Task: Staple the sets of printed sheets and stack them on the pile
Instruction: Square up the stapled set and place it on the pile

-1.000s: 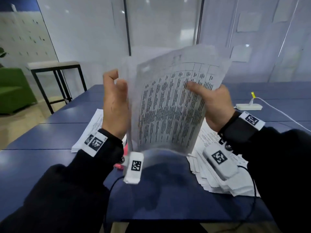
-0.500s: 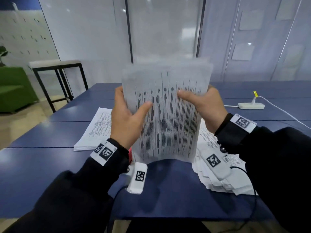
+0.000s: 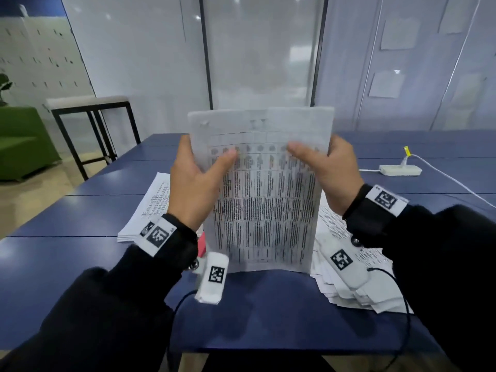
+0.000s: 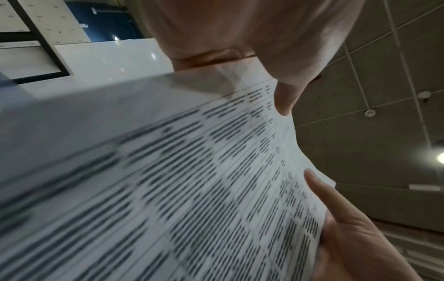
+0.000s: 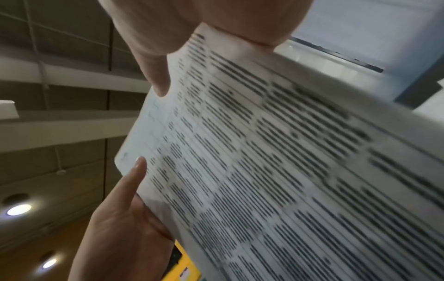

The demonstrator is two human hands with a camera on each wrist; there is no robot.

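A set of printed sheets (image 3: 264, 210) with a table of dark text stands upright, its bottom edge on the blue table (image 3: 67, 277). My left hand (image 3: 201, 175) grips its left edge, thumb on the front. My right hand (image 3: 324, 170) grips the right edge the same way. The left wrist view shows the sheets (image 4: 192, 180) close up, blurred, under my left thumb (image 4: 286, 98). In the right wrist view the sheets (image 5: 264, 161) run under my right thumb (image 5: 156, 76). A neat pile of sheets (image 3: 150, 208) lies at the left. A red stapler (image 3: 201, 241) peeks out behind my left wrist.
Loose sheets (image 3: 349, 291) are fanned out on the table under my right forearm. A white power block (image 3: 400, 170) with a cable lies far right. Beyond the table's left corner stand a black-framed stool (image 3: 88, 103) and a green sofa (image 3: 24, 140).
The sheets were tilted and splayed in the air. They have since come down, squared up and upright on the table, with both hands settled on the side edges.
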